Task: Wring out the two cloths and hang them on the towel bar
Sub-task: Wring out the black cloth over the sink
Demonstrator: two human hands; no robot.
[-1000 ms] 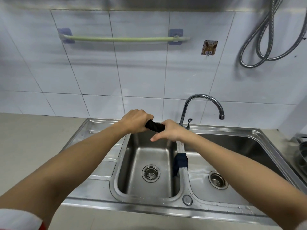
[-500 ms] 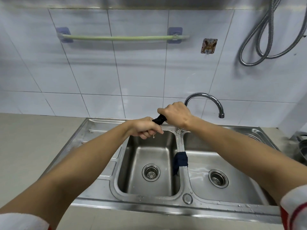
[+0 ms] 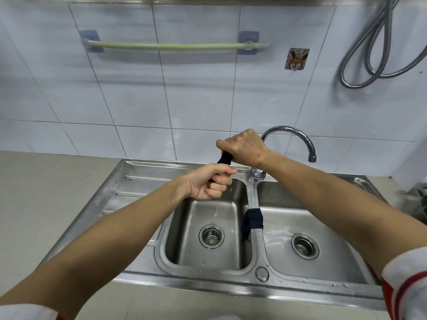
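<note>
Dark cloth twisted into a tight rope between both fists: left hand clenched low, right hand clenched above, over the sink

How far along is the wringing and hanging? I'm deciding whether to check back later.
Nothing is hung: the towel bar is bare. Left hand and right hand grip a twisted dark cloth over the sink. The second cloth lies draped on the divider, still to do.
</note>
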